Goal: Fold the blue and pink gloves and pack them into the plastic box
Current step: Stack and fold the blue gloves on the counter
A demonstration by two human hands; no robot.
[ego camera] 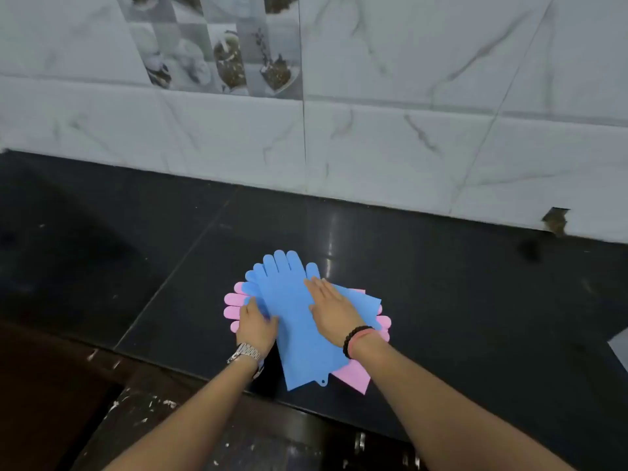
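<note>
Blue gloves (292, 300) lie stacked on top of pink gloves (353, 377) on the black counter, near its front edge. The top blue glove points its fingers away from me, its cuff toward me. Pink fingertips stick out at the left (232, 305) and right of the pile. My left hand (255, 326) lies on the pile's left edge with fingers bent over the blue glove. My right hand (334, 309) presses flat on the blue gloves with straight fingers. No plastic box is in view.
The black stone counter (458, 300) runs wide to both sides, backed by a white marble-tiled wall (373, 130). Its front edge (204, 379) passes just under my wrists. A pale object (620, 348) peeks in at the right border.
</note>
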